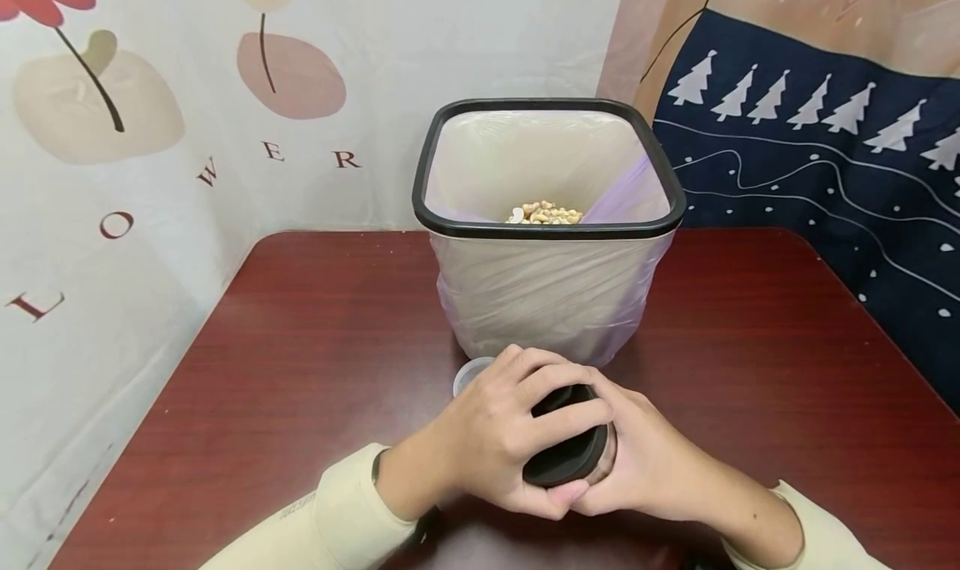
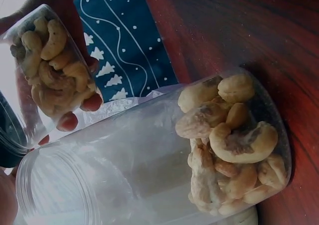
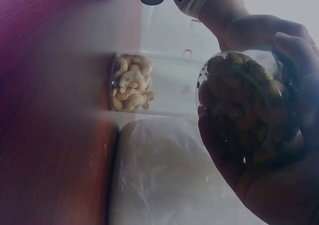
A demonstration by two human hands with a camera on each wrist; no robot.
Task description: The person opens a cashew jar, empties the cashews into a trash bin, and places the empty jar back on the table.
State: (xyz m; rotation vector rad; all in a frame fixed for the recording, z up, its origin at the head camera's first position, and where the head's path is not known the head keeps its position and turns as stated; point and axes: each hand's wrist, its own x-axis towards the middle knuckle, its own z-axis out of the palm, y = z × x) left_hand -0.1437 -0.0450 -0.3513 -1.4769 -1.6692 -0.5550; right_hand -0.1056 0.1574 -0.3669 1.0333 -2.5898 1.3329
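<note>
My right hand (image 1: 645,453) grips a small clear jar of cashews (image 2: 57,68) from the side, above the table's front part. Over its black lid (image 1: 573,457) my left hand (image 1: 495,432) curls its fingers, with the thumb at the near edge. Whether the lid sits tight or loose, I cannot tell. A second clear jar (image 2: 144,150) stands upright on the table just beyond my left hand, mostly hidden by it in the head view. Its mouth has no lid, and cashews (image 3: 132,83) fill only its lower part.
Behind the hands stands a bin (image 1: 547,295) with a black rim and a thin plastic liner. More cashews (image 1: 551,213) show inside it. The dark red table (image 1: 315,370) meets a printed cloth (image 1: 300,187) on the left and a navy one (image 1: 825,178) on the right.
</note>
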